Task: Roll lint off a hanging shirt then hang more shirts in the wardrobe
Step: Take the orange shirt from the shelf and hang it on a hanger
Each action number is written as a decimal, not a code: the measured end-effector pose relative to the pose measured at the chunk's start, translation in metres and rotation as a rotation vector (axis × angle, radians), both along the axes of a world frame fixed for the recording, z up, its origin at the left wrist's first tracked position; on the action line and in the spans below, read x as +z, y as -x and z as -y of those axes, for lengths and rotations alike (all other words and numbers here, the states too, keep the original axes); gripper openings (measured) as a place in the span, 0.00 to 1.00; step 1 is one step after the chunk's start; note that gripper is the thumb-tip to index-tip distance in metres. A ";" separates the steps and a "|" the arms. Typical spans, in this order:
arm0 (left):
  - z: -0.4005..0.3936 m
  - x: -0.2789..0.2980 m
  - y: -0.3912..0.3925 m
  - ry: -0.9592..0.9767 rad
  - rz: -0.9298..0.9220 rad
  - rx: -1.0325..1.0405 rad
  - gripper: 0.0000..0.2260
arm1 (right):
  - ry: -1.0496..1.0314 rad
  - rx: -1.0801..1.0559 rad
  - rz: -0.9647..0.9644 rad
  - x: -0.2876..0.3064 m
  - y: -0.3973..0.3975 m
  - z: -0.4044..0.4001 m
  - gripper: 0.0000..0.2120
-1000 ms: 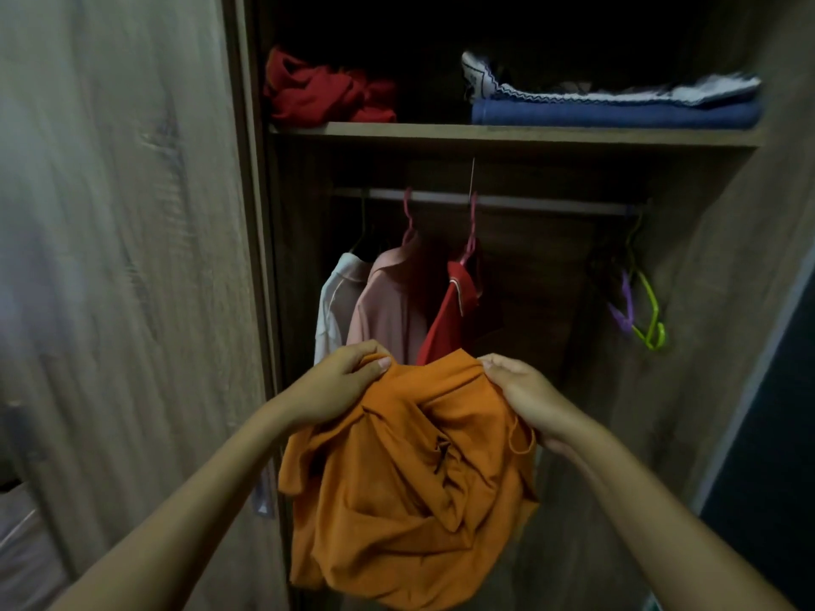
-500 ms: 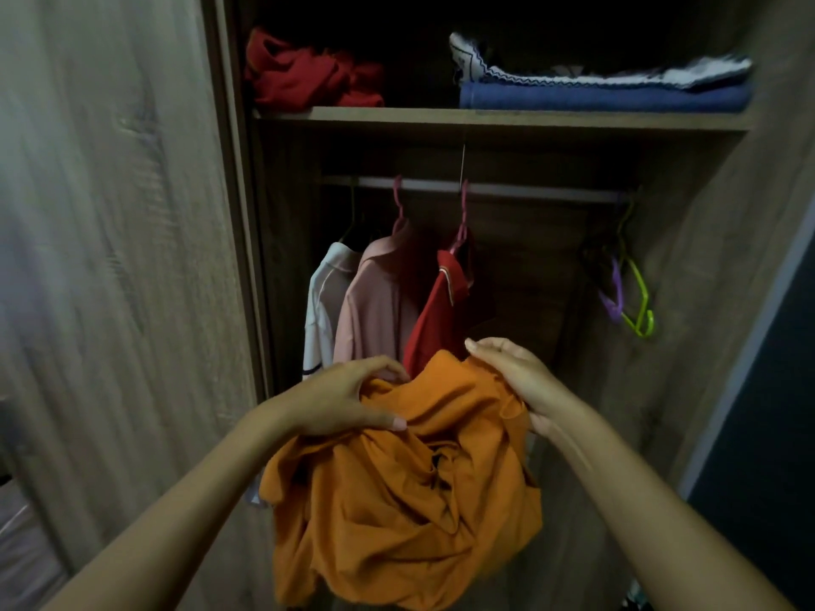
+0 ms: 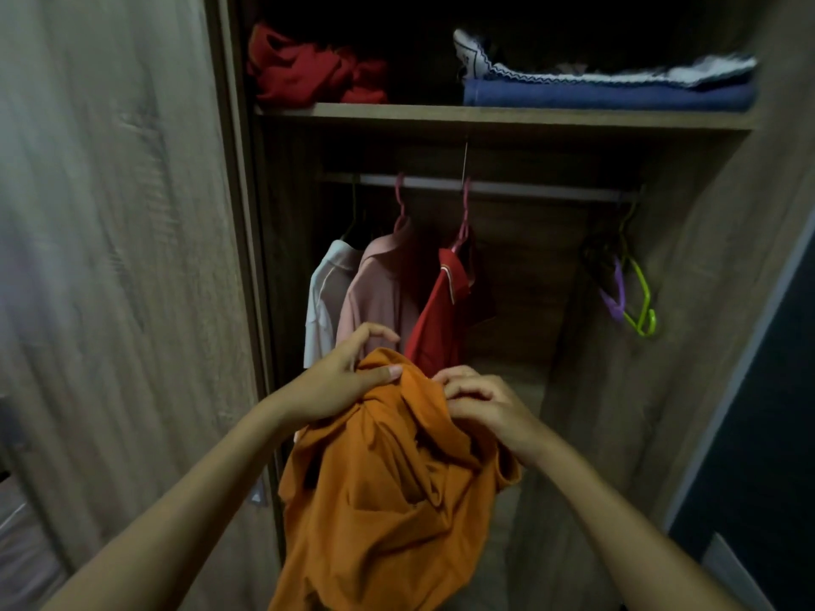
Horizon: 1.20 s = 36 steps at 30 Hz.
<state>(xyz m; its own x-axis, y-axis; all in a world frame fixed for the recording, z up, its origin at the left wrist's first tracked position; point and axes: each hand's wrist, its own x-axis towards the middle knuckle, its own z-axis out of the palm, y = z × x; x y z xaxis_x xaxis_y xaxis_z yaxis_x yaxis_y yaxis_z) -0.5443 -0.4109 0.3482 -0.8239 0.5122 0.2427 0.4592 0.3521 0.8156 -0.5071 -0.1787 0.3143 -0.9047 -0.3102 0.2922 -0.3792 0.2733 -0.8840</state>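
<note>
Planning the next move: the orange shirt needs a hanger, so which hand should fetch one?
Probably the right hand: the empty hangers hang at the rail's right end, while the left hand grips the orange shirt.

A home bedroom closet. An open wooden wardrobe (image 3: 507, 114) has shirts (image 3: 375, 293) hanging on a rail (image 3: 529, 187), spare hangers (image 3: 635, 297) beside them, and folded linens (image 3: 608, 94) on its shelf.

My left hand (image 3: 339, 385) and right hand (image 3: 485, 407) bunch a crumpled orange cotton shirt (image 3: 388, 491) before the open wooden wardrobe (image 3: 507, 114). Behind it, 3 shirts hang from the metal rail (image 3: 529, 189): white (image 3: 322, 297), pink (image 3: 375, 297), red (image 3: 441, 319).
</note>
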 end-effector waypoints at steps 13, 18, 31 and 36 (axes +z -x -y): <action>0.003 -0.002 0.000 -0.041 -0.009 0.019 0.12 | -0.481 -0.262 -0.234 0.002 -0.006 0.027 0.15; 0.002 0.001 -0.004 0.004 -0.031 0.014 0.12 | -0.522 -0.178 -0.196 -0.002 -0.007 0.035 0.15; 0.010 0.000 -0.004 0.506 -0.229 -0.032 0.14 | -0.388 -0.192 -0.198 0.021 0.001 0.020 0.04; 0.006 0.000 0.000 0.511 -0.377 0.033 0.15 | -0.217 -0.092 -0.069 0.021 0.003 0.018 0.09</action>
<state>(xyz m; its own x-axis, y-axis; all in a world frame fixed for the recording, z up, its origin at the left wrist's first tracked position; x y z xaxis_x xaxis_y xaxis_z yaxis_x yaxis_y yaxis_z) -0.5443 -0.4170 0.3485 -0.7469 0.6158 0.2508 0.6642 0.6731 0.3251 -0.5101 -0.1965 0.3349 -0.9122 -0.2894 0.2900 -0.4014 0.4903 -0.7736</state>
